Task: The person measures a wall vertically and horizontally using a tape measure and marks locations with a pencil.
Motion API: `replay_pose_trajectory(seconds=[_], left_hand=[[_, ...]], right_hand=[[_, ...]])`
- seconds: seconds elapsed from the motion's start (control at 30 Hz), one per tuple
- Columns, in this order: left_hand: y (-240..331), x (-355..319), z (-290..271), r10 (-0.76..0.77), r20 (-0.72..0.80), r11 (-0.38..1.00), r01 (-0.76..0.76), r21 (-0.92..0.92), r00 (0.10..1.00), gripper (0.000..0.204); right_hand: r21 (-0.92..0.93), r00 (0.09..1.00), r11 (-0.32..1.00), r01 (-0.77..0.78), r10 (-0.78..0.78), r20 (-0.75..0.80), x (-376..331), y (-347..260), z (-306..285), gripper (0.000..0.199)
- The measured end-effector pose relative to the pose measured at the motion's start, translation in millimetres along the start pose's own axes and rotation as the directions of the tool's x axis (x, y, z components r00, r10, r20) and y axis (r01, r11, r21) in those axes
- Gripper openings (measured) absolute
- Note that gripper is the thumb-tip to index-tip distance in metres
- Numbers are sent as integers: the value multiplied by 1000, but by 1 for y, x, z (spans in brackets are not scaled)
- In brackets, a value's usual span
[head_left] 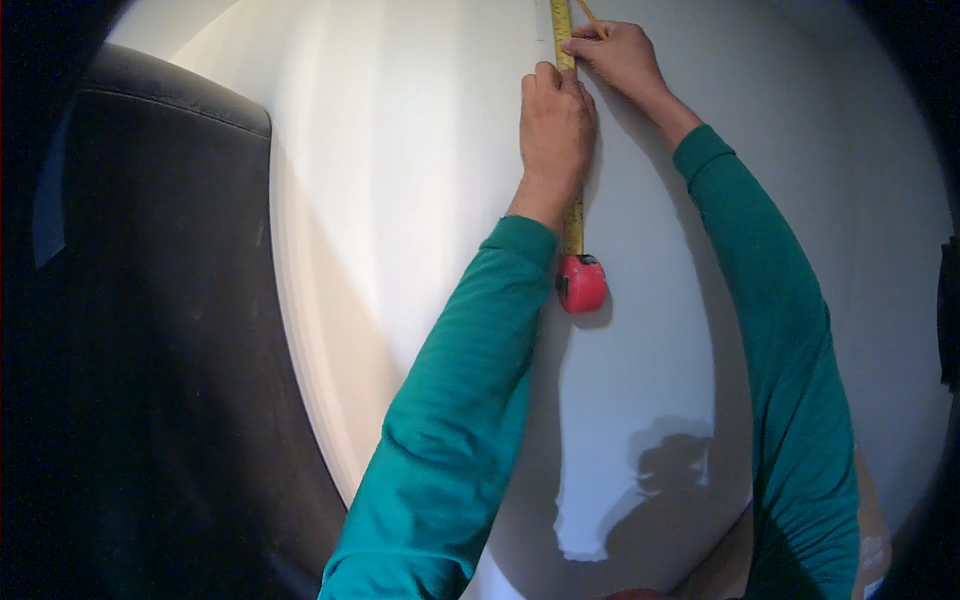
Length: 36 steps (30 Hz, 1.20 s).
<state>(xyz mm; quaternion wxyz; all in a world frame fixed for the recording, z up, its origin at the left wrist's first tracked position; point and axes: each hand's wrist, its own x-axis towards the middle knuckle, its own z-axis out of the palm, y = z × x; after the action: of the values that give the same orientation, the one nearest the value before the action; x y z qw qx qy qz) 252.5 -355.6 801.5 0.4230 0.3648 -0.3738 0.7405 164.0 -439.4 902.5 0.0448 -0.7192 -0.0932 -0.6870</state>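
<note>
A red tape measure (582,284) hangs against a pale wall, its yellow blade (574,228) drawn upward past the top of the view. My left hand (556,125) closes over the blade partway up, hiding a stretch of it and holding it near the wall. Just above and to the right, my right hand (622,62) pinches a thin yellow pencil (592,18) that slants up and left. The fingertips of that hand touch the blade's right edge. The pencil's upper end is cut off by the frame.
A large black padded surface with a seam (170,300) fills the left side. The pale wall (450,120) spans the middle, with shadows of my arms on it. Low at the right, a brown cardboard-like thing (872,520) shows beside my right sleeve.
</note>
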Motion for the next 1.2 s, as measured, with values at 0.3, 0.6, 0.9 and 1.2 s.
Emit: replay_pose_trajectory(seconds=[0.3,0.6,0.9,1.2], left_hand=[[5,5,-13,-62,34,998,63,-16,997,22],[4,4,-12,-48,38,999,48,10,998,24],[4,2,-13,-48,48,999,49,-21,998,29],[-1,5,-14,-42,31,998,44,-44,999,31]], right_hand=[[94,998,994,-45,48,-29,2,-18,3,32],[161,981,974,-162,141,130,19,-17,-4,30],[274,985,949,-158,133,106,27,-2,3,22],[196,966,952,-237,210,147,18,-21,-1,28]])
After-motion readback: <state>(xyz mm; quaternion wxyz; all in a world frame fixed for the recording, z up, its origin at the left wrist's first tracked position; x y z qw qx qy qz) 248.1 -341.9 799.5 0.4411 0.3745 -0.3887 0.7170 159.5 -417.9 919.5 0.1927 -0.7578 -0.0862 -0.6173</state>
